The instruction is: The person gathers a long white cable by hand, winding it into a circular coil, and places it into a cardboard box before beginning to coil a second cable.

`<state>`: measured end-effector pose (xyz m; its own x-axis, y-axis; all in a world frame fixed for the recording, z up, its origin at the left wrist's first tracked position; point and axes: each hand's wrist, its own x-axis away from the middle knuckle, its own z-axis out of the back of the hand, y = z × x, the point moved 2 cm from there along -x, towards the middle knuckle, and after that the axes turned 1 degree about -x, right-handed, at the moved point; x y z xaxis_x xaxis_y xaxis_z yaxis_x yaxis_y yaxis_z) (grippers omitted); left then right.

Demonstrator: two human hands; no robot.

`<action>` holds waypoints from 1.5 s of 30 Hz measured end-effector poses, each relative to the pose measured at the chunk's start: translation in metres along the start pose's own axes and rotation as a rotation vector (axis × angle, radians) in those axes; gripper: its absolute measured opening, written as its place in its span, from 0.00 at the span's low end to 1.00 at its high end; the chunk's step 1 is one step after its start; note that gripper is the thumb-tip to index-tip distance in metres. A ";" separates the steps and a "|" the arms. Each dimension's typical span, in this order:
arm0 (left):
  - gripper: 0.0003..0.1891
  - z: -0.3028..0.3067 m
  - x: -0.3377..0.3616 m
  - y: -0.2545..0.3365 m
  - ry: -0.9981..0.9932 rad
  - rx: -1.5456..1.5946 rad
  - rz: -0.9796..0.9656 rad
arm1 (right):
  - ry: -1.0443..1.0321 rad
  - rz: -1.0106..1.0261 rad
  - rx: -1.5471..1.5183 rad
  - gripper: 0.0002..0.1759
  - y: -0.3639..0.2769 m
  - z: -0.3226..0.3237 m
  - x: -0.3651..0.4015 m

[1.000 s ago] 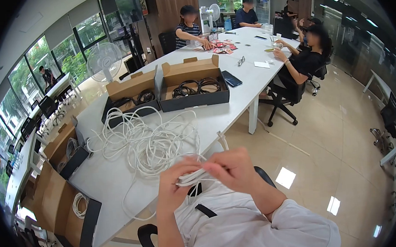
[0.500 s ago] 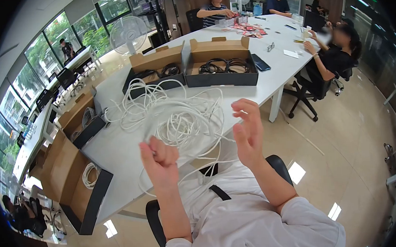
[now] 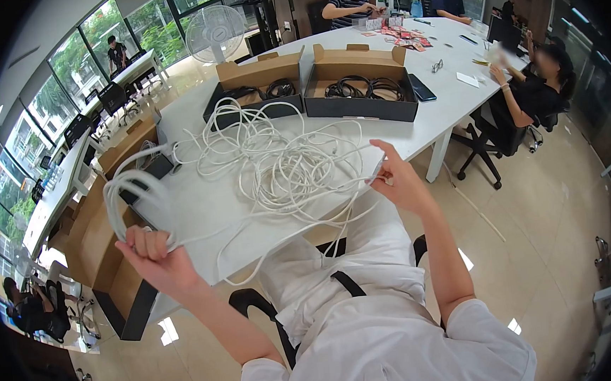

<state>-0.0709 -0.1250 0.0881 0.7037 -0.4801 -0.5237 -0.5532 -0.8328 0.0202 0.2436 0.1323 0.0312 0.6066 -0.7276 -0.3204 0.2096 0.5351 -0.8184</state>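
Observation:
My left hand [image 3: 156, 256], at the left over the table's edge, is closed round a looped coil of white cable [image 3: 116, 200]; the loops are blurred. Out to the right, my right hand [image 3: 400, 182] has its index finger stretched and its lower fingers bent in by a white strand at the pile's edge, apparently gripping it. Between the hands a large loose tangle of white cable [image 3: 287, 174] lies on the white table [image 3: 200, 205]. One strand leads from my left hand toward the tangle, and several strands hang over the front edge.
Two open boxes [image 3: 362, 112] [image 3: 256, 110] with black cables stand behind the tangle. Two more open boxes [image 3: 126, 313] [image 3: 132, 142] are at the left. A phone [image 3: 422, 88] lies at the right. People sit around the table's far end; a fan [image 3: 215, 34] stands behind.
My left hand has swung left with the coil, away from the tangle. My right hand has moved slightly right and down, its fingers now at a strand. The view has shifted a little.

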 end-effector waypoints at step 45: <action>0.21 -0.026 0.014 0.273 0.481 -1.208 -1.155 | 0.556 -0.391 0.571 0.21 0.224 0.109 -0.078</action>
<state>-0.2010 -0.3665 0.1088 0.6461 0.6155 -0.4514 0.7471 -0.3891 0.5389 0.3270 0.3555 -0.0754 -0.0180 -0.9270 -0.3745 0.7644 0.2287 -0.6029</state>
